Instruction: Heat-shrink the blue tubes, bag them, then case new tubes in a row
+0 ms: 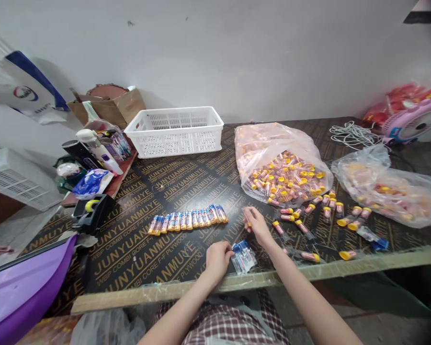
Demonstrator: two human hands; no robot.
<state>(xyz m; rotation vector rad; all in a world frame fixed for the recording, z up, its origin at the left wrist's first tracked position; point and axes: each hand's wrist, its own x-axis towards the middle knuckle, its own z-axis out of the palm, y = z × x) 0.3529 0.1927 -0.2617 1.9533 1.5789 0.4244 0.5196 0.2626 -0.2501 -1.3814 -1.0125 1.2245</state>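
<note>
My left hand [217, 259] is closed in a pinch at the left edge of a small pile of clear plastic sleeves with blue tops [243, 258], close to the table's front edge. Beyond the pile, my right hand [257, 226] has its fingers bent together around a small yellow-capped tube [249, 224], mostly hidden by the fingers. To the left, a neat row of blue-and-yellow wrapped tubes [188, 220] lies side by side. Loose yellow-capped tubes with pink contents [304, 229] are scattered to the right of my right hand.
A large open plastic bag [269, 139] spills many tubes; another bag [409, 201] lies farther right. At the back stands a white basket [179, 141]. A tape dispenser [91, 211] and a purple dustpan-like object [32, 292] are left. A pink fan [416, 122] and cord [354, 134] sit right.
</note>
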